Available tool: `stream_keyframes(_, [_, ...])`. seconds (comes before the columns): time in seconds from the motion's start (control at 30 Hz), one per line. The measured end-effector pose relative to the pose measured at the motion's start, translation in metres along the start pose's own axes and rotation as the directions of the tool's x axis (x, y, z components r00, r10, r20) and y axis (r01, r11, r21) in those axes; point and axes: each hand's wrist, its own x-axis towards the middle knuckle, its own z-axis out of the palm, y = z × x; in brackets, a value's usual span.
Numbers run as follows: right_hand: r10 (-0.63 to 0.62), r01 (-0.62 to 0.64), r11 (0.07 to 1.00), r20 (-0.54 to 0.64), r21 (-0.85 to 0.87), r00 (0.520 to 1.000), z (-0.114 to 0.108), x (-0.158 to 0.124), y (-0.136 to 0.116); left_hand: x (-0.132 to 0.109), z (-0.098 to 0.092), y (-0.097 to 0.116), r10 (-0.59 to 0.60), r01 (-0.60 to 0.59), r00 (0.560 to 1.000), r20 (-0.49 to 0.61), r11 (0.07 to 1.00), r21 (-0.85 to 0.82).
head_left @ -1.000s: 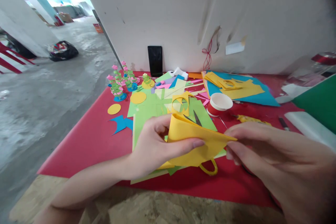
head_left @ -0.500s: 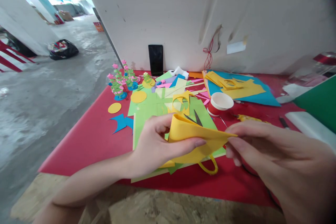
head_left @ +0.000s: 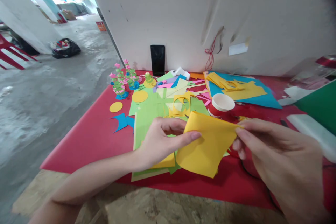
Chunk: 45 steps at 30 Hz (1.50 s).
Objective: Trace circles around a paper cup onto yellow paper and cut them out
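Observation:
A bent piece of yellow paper [head_left: 206,147] is held up between my two hands, above a light green sheet [head_left: 144,126] on the red table. My left hand [head_left: 162,143] grips its left side, thumb on the near face and fingers behind. At the upper right corner, my right hand [head_left: 265,140] pinches it between thumb and fingertips. The scissors beneath are almost wholly covered by the paper. Beyond it lies a yellow offcut [head_left: 181,103] with a round hole. Two yellow circles [head_left: 140,96] rest to the left, near a blue scrap [head_left: 122,122].
A paper cup [head_left: 222,104] stands behind my right hand. Several small paper trees [head_left: 120,89] stand at the table's back left. A black phone [head_left: 158,60] leans on the wall. Blue and yellow sheets [head_left: 267,94] lie at the back right, a green board [head_left: 320,106] farther right.
The yellow paper has swung round so its broad face now shows, hanging lower, and it has shifted slightly right. It now hides the scissors. Both hands keep their hold.

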Motion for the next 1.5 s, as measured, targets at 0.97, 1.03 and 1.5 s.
stream_keyframes(0.97, [0.121, 0.195, 0.961, 0.933, -0.195, 0.339, 0.023, 0.011, 0.026, 0.008, -0.011, 0.001, -0.369, -0.019, 0.729, 0.576, 0.831, 0.556])
stream_keyframes(1.03, [0.158, 0.195, 0.955, 0.941, -0.222, 0.298, 0.018, 0.017, 0.027, 0.009, -0.013, 0.004, -0.399, 0.005, 0.713, 0.576, 0.825, 0.565])
stream_keyframes(1.5, [0.186, 0.080, 0.961, 0.833, -0.265, 0.521, 0.019, 0.002, 0.024, 0.005, -0.026, 0.000, -0.447, 0.108, 0.730, 0.517, 0.822, 0.559])
